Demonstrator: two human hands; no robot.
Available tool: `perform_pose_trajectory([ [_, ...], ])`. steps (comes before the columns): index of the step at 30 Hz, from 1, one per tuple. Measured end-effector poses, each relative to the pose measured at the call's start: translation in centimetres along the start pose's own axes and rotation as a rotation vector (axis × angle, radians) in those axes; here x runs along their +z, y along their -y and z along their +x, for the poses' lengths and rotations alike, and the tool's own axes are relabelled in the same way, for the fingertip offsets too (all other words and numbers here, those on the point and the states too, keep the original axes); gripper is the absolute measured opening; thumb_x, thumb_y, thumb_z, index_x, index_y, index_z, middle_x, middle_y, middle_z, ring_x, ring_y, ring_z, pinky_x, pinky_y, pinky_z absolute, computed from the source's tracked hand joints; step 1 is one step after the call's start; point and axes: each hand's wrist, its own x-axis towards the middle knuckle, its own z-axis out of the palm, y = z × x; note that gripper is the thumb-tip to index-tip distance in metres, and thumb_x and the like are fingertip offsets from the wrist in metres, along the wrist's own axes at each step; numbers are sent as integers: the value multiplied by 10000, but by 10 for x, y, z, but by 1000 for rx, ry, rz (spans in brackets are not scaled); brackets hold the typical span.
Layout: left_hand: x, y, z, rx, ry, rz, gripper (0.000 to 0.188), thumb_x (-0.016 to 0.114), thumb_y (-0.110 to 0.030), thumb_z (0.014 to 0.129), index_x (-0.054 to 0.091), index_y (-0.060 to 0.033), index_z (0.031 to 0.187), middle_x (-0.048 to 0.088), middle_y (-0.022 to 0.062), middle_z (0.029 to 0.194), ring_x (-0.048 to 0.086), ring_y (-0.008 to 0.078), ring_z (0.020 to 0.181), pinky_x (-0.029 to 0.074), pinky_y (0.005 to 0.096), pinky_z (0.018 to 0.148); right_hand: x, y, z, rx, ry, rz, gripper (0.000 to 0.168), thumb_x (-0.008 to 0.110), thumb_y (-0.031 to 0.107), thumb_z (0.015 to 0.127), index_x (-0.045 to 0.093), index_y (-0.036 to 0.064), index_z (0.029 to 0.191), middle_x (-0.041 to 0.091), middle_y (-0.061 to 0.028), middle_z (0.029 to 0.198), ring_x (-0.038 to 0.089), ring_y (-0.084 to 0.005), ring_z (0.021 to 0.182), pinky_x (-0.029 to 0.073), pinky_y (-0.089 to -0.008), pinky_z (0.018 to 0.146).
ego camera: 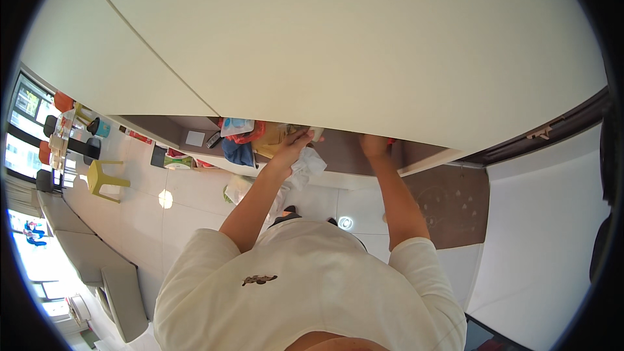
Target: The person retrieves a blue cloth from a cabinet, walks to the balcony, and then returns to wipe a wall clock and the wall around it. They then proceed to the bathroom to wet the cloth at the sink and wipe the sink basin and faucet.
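My left hand [292, 148] is at the front of an open cabinet niche [341, 151], with a crumpled white tissue or thin bag [308, 165] hanging below it. A small off-white object [317, 132] shows at its fingertips; what it is I cannot tell. My right hand [375, 146] reaches into the niche further right. The upper cabinet door hides its fingers, and a bit of something red [391, 141] shows beside it. Left of my left hand lie a tan bag or cloth [273, 141], a dark blue cloth item [238, 152] and a red plastic bag [251, 132].
Large cream cabinet doors [341, 44] overhang the niche. A dark remote-like object [213, 140] and a white card [195, 138] lie at its left. On the floor are a white plastic bag [241, 187], a yellow stool [105, 180] and a brown mat [453, 204].
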Motion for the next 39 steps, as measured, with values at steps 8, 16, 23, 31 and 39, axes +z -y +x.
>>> perform_pose_trajectory([
  [8, 23, -56, -50, 17, 129, 254, 383, 569, -312, 991, 616, -3, 1213, 660, 55, 971, 588, 118, 887, 465, 277, 828, -49, 129, -42, 255, 382, 1238, 347, 607, 129, 906, 618, 35, 1240, 630, -38, 921, 579, -179, 776, 473, -345, 715],
  [16, -15, -43, -79, -71, 367, 264, 313, 645, -223, 930, 630, -18, 1167, 673, 43, 951, 602, 116, 925, 482, 283, 817, -105, 112, -62, 583, 793, 1181, 257, 552, 254, 1020, 681, 32, 1003, 387, 69, 621, 338, -60, 573, 339, -237, 553],
  [23, -2, -24, -63, 255, 155, 1013, 407, 740, -205, 820, 620, -30, 1168, 677, 103, 925, 632, 201, 864, 492, 327, 804, -115, 126, -42, 405, 625, 859, 258, 535, 236, 1024, 671, 34, 939, 440, 58, 624, 387, -61, 575, 360, -228, 550],
  [31, 4, -7, -10, -128, 143, -275, 381, 608, -355, 959, 606, -42, 1176, 676, 36, 928, 638, 131, 785, 533, 279, 658, -46, 116, -59, 592, 389, 1068, 233, 527, 200, 1021, 699, 44, 1037, 670, -27, 832, 606, -102, 745, 498, -249, 686],
  [39, -13, 13, 119, -161, -12, 285, 387, 658, -392, 914, 643, -39, 1073, 686, 72, 954, 649, 192, 704, 553, 337, 608, -15, 54, -107, 1129, 231, 1152, 220, 548, 181, 989, 628, 80, 1166, 664, -58, 1008, 638, -159, 897, 532, -323, 779],
])
